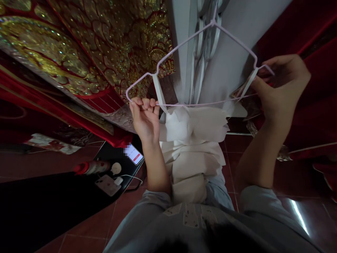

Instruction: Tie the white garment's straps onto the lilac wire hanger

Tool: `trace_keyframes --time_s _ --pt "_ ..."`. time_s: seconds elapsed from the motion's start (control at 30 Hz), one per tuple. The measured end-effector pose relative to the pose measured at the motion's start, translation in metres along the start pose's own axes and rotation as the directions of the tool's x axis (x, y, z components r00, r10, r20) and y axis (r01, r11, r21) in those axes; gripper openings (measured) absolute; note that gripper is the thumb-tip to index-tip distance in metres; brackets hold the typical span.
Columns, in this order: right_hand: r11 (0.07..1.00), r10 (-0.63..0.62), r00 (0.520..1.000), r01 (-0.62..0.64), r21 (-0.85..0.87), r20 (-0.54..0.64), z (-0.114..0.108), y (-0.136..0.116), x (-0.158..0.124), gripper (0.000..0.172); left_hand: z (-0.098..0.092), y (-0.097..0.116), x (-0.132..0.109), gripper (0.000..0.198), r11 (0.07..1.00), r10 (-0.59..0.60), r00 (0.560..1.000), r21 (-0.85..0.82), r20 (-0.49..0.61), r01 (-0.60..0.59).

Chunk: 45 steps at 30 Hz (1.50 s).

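Cream tiered garment (196,151): hung below and between both sets of fingers, slung by two straps from a pink hanger (213,23). Well below and left of the left fingers (145,102), dark counter (113,151) with red-capped bottle (91,167), pale phone (107,185) lying flat and lit phone (135,154) at the near edge, screen up, probably for easy viewing. Above and left of the same fingers, red-and-gold sequinned cloth (92,52).

Left fingers curled narrow over the hanger's lower left corner, likely to steady that end and stop tipping. Just right of them, left strap (159,89) seated at the hanger's notch, presumably against sliding inward. Beyond the hanger, between the two grips, pale metal lattice (202,56).

Right strap (249,84) at the matching notch, just beside the right fingers (280,61). Right fingers closed around the hanger's right end, thumb at the strap; cannot tell whether strap pinched too. Wide spacing of grips probably to level the hanger. Further right, red cloth (323,70).
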State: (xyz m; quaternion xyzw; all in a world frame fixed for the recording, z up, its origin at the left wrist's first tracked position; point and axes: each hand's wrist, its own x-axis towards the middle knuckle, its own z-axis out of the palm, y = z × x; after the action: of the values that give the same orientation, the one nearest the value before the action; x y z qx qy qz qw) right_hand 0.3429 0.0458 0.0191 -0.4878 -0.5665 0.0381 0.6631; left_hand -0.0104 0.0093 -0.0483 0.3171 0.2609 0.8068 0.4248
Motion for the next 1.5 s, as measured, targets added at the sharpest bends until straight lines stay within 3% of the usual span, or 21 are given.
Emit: trace_keyframes --time_s 0.1,0.2,0.23,0.3,0.37,0.4,0.57,0.67,0.73,0.8,0.9,1.03,1.17,1.23,1.3,1.33,1.37,1.43,1.5 --pt "0.988 -0.132 0.986 0.122 -0.096 -0.102 0.003 -0.006 -0.01 0.038 -0.001 -0.002 -0.001 0.047 0.999 0.008 1.0 -0.041 0.026 -0.007" --pt "0.955 -0.289 0.929 0.265 -0.129 -0.232 0.006 -0.022 -0.038 0.013 -0.001 -0.002 -0.002 0.047 1.0 -0.006 1.0 -0.031 0.018 0.007" --pt "0.956 -0.29 0.936 0.274 -0.104 -0.198 0.007 -0.028 -0.049 0.01 -0.001 -0.001 -0.002 0.048 1.0 -0.014 1.0 -0.018 0.01 0.014" --pt "0.976 -0.211 0.977 0.212 -0.043 0.013 0.009 -0.037 -0.07 0.015 -0.001 -0.001 -0.002 0.051 1.0 -0.023 1.0 0.005 -0.003 0.023" --pt "0.995 -0.086 0.959 0.098 -0.033 0.269 0.011 -0.039 -0.088 0.02 -0.003 -0.001 -0.002 0.052 1.0 -0.018 1.0 0.021 -0.002 0.018" --pt "0.998 -0.035 0.94 0.051 -0.039 0.339 0.013 -0.037 -0.094 0.024 -0.003 -0.001 -0.003 0.052 1.0 -0.013 1.0 0.027 0.002 0.013" --pt "1.0 0.02 0.957 -0.026 0.018 0.288 0.021 -0.025 -0.116 0.029 0.002 0.001 -0.014 0.036 0.999 0.033 0.996 0.042 -0.081 -0.029" --pt "0.999 0.024 0.949 -0.037 0.036 0.313 0.026 -0.022 -0.123 0.032 0.008 0.007 -0.018 0.025 0.958 0.28 0.934 0.135 -0.221 -0.255" --pt "0.998 0.036 0.947 -0.052 0.042 0.321 0.028 -0.021 -0.124 0.035 0.009 0.012 -0.016 0.017 0.903 0.405 0.889 0.249 -0.214 -0.351" --pt "0.996 0.049 0.946 -0.068 0.05 0.32 0.029 -0.019 -0.124 0.036 0.008 0.016 -0.011 0.019 0.904 0.331 0.94 0.315 -0.089 -0.288" --pt "0.995 0.071 0.949 -0.091 0.051 0.307 0.031 -0.016 -0.124 0.035 0.009 0.019 -0.006 0.029 0.928 0.072 0.994 0.36 0.083 -0.097" --pt "0.994 0.085 0.955 -0.099 0.034 0.284 0.034 -0.016 -0.126 0.032 0.022 0.025 -0.01 0.033 0.934 -0.129 0.985 0.348 0.111 0.084" --pt "0.994 0.089 0.958 -0.102 0.034 0.273 0.038 -0.02 -0.13 0.032 0.035 0.049 0.0 0.018 0.956 -0.256 0.954 0.189 0.157 0.226" --pt "0.993 0.094 0.956 -0.109 0.037 0.278 0.04 -0.022 -0.131 0.033 0.035 0.062 0.012 0.022 0.951 -0.305 0.943 0.097 0.135 0.294" --pt "0.992 0.1 0.955 -0.116 0.044 0.28 0.041 -0.023 -0.132 0.032 0.031 0.069 0.022 0.034 0.965 -0.26 0.96 0.001 0.106 0.261" --pt "0.992 0.101 0.955 -0.119 0.049 0.278 0.041 -0.024 -0.132 0.032 0.028 0.068 0.024 0.037 0.982 -0.187 0.98 -0.028 0.068 0.189" --pt "0.992 0.1 0.956 -0.119 0.053 0.274 0.042 -0.024 -0.133 0.032 0.024 0.065 0.023 0.034 0.995 -0.088 0.996 -0.036 0.011 0.088" --pt "0.992 0.092 0.96 -0.111 0.055 0.266 0.044 -0.023 -0.133 0.032 0.015 0.053 0.016 0.018 0.994 0.103 0.988 0.03 -0.116 -0.1" --pt "0.994 0.077 0.961 -0.095 0.059 0.265 0.047 -0.021 -0.135 0.031 0.006 0.039 0.006 0.008 0.98 0.161 0.972 0.143 -0.17 -0.137"
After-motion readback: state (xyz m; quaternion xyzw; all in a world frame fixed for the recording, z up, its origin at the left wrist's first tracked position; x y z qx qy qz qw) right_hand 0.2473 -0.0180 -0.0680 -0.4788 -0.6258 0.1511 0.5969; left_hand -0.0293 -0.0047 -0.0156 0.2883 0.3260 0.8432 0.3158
